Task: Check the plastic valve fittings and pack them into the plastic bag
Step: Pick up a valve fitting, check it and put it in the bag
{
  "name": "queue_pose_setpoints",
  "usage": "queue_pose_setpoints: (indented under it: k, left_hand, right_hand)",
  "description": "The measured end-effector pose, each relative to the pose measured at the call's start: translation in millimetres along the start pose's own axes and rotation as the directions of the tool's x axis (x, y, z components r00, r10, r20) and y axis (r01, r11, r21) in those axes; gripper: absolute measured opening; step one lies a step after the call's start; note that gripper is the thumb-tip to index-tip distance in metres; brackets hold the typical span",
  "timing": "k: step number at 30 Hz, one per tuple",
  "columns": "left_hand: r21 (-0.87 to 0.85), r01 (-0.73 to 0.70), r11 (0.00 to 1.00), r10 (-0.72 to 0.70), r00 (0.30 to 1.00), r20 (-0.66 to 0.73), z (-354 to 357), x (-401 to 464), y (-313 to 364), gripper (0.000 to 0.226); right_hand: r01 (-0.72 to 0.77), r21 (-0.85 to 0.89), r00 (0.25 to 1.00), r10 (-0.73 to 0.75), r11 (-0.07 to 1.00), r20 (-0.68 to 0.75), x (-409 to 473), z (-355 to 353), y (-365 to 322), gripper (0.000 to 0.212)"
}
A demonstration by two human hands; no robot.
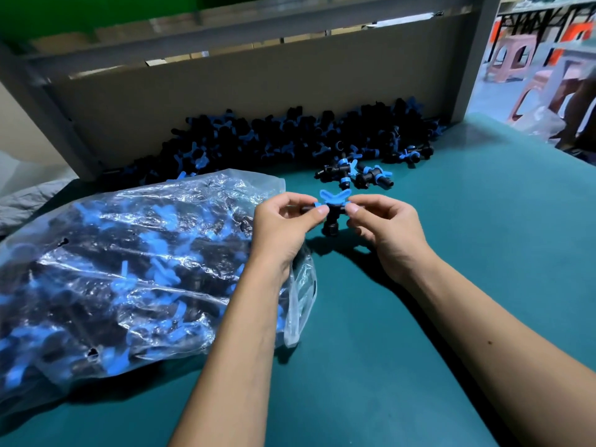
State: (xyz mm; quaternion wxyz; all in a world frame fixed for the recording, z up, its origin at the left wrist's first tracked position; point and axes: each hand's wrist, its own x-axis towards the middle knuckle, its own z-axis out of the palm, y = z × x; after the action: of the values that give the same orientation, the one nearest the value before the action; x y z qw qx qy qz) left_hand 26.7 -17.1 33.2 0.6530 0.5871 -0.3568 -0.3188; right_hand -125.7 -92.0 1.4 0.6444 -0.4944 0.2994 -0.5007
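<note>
Both forearms reach in over the teal surface (419,317). Left hand (283,227) and right hand (383,230) have fingers pinched on the ends of one valve fitting (330,209), held just above the surface: black T-shaped body, blue butterfly handle on top. Two loose fittings (354,175) lie just behind it, then a big uncounted pile (290,137). Left of the hands, one clear plastic bag (129,269) sits stuffed with more.

One held fitting (329,211), two loose fittings (354,174), one bag (129,269), one heap (290,133).

Bare forearms, sleeveless, no gloves
</note>
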Motion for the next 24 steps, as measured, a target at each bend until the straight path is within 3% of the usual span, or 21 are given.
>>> queue_pose_setpoints:
  k: [2, 10, 17, 24]
  left_hand:
    - [0.044, 0.008, 0.999, -0.01, 0.999, 0.034, 0.9, -1.4, -2.1, 0.019]
    - [0.09, 0.016, 0.996, -0.024, 0.996, 0.088, -0.4, -2.8, -1.1, 0.022]
    - [0.127, -0.061, 0.99, 0.055, 0.997, 0.056, -9.0, 3.2, 0.1, 0.016]
    - [0.094, -0.07, 0.993, 0.076, 0.995, -0.068, -7.4, 5.3, -3.3, 0.016]
  right_hand:
    - [0.027, -0.065, 0.998, -0.024, 0.997, 0.052, -1.3, 1.5, 1.2, 0.013]
    - [0.036, -0.051, 0.993, -0.031, 0.998, 0.111, -1.0, -0.3, 0.7, 0.014]
    - [-0.014, 0.147, 0.993, 0.031, 0.989, -0.115, 5.3, -3.9, 0.7, 0.017]
    - [0.076, -0.081, 0.985, -0.088, 0.994, -0.15, 4.8, 4.3, 7.9, 0.027]
